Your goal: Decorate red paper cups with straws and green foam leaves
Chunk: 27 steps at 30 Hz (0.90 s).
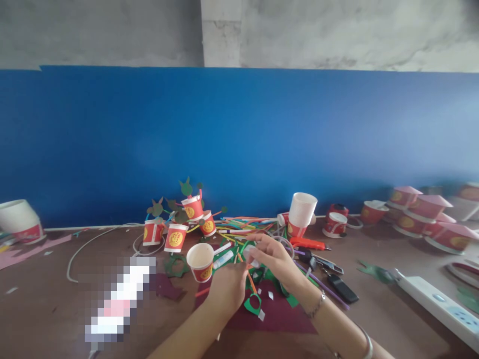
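My left hand (229, 286) is closed low over the craft pile, its fingertips turned away, so what it grips is hidden. Close beside it, my right hand (276, 260) curls thumb and fingers around a small whitish translucent piece (251, 254), blurred. Just below the fingers lie an orange stick (252, 282) and a green paper ring (253, 304). An upright red-and-white paper cup (201, 262) stands left of my hands. Beside it lie a glue tube (223, 260) and a white pen-like stick (222, 249). Dark red paper (277, 319) lies underneath.
Decorated paper cups (175, 238) stand back left, before a blue panel (239, 139). Colored sticks (247, 222) lie behind my hands. To the right are stacked cups (302, 209), an orange-handled tool (309, 243), keys with a black fob (342, 288) and a power strip (437, 304).
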Available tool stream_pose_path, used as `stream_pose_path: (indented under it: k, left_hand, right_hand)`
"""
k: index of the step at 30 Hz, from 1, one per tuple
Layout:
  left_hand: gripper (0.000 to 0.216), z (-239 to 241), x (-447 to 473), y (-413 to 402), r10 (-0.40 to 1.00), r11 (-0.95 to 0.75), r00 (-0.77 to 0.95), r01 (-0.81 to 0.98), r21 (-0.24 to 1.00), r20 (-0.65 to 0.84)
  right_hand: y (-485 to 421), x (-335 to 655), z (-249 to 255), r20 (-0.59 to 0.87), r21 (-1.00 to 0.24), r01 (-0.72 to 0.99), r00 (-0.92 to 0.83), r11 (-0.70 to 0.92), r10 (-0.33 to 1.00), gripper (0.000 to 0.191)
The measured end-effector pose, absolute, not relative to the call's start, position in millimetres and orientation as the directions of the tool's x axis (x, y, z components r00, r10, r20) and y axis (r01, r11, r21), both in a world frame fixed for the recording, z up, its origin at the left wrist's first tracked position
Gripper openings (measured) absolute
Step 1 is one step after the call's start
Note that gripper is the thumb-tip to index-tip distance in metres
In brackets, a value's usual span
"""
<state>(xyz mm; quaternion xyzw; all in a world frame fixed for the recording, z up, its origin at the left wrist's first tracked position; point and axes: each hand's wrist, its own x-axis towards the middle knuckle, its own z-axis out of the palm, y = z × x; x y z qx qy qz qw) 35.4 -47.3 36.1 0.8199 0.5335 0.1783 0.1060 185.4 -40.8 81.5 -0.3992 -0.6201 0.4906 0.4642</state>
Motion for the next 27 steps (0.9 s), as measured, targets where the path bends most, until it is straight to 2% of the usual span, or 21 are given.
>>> stream_pose_path:
  k: [5,10,17,20,27]
  left_hand:
    - [0.02,36.6,30.6,-40.6,0.957,-0.291,0.21,0.695,0.657,0.201]
    - [0.024,35.6,27.4,-36.0,0.967,-0.248,0.181,0.52,0.817,0.179]
    - [0.035,30.7,26.3,-34.1,0.977,-0.211,0.076,0.483,0.85,0.199]
    - [0.036,29.0,24.5,-31.4,0.982,-0.186,0.054,0.466,0.865,0.182]
    - [0.043,26.2,26.4,-27.9,0.979,-0.2,0.038,0.369,0.908,0.2]
  right_hand:
    - [-44.1,186.2,84.9,0.188,-0.956,0.163,-0.29,0.242,0.938,0.038]
    - [-46.4,184.0,85.3,0.235,-0.873,0.36,-0.282,0.33,0.93,0.028]
    - [-49.2,179.9,81.5,0.213,-0.797,0.512,-0.256,0.32,0.943,0.026]
    - [-49.5,180.8,83.0,0.205,-0.805,0.505,-0.255,0.311,0.945,0.028]
    - [-48.8,183.4,86.3,0.279,-0.77,0.499,-0.297,0.398,0.913,0.031]
